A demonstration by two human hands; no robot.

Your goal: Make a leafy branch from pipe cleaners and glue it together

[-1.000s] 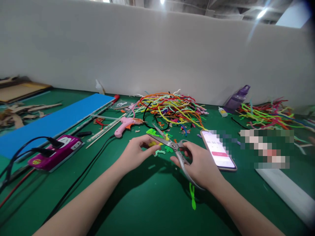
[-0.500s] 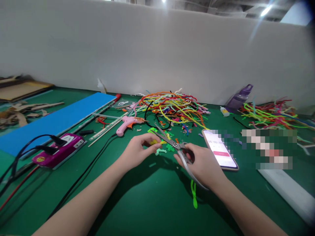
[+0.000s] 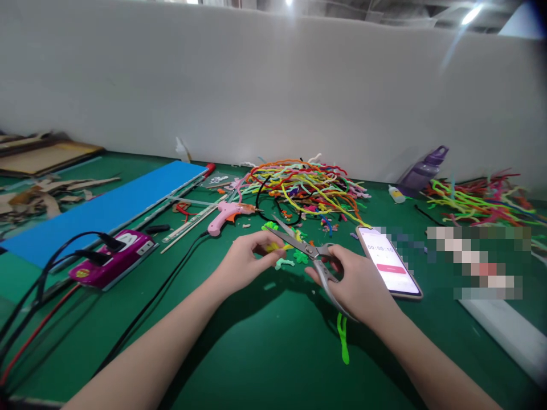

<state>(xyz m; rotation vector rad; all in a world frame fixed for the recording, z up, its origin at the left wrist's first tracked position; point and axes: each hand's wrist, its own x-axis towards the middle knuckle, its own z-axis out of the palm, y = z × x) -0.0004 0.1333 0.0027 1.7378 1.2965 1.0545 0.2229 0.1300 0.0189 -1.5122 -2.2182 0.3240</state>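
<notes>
My left hand (image 3: 250, 259) is closed, thumb and fingers pinching a short yellow pipe cleaner (image 3: 289, 246). My right hand (image 3: 359, 279) grips silver-grey scissors (image 3: 311, 249) by the handles. Their blades point up and left, a little apart, just beside the left fingertips and the yellow piece. Whether the blades touch it I cannot tell. Below the right hand lies or hangs a bent bright green pipe cleaner (image 3: 343, 341); its upper end is hidden. Curled green pieces (image 3: 301, 256) and a mint piece (image 3: 284, 263) lie under the scissors.
A pink glue gun (image 3: 224, 216) lies left of a heap of coloured pipe cleaners (image 3: 307, 182). Further left are a purple power strip (image 3: 115, 259) with cords and a blue board (image 3: 123, 199). Rightward are a phone (image 3: 388, 267) running a timer, a purple bottle (image 3: 423, 171) and another pipe-cleaner pile (image 3: 482, 199).
The whole view has shifted slightly, so things sit a bit further right. The scissors' handles look slightly closer together. The left hand keeps its pinch on the yellow pipe cleaner.
</notes>
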